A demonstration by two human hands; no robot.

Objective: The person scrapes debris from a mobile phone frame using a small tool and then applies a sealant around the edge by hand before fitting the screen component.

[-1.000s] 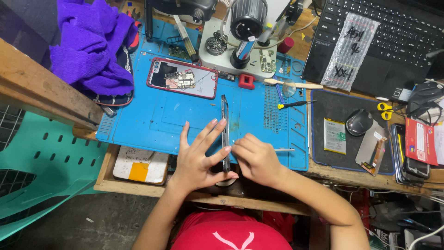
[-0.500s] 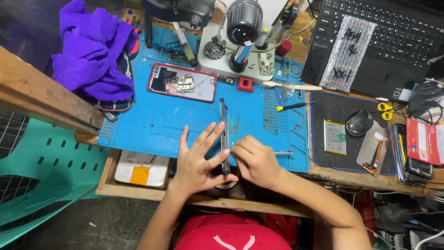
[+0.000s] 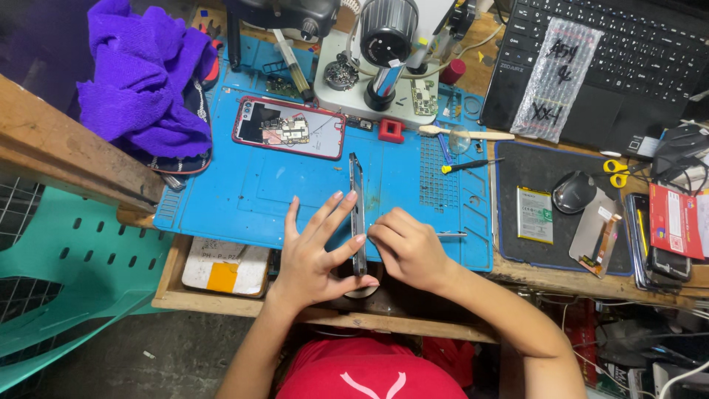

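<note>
While phone (image 3: 357, 210) stands edgewise between hands, left hand (image 3: 314, 255) splayed steadies it; right hand (image 3: 406, 247) pinches tool (image 3: 449, 234).

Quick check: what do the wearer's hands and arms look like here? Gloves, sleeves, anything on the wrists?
Both the left hand and right hand are bare: no gloves, and no rings, watch or bands that show. Forearms are uncovered up to the frame edge, no sleeves in view. A red garment with a white mark shows below.
</note>
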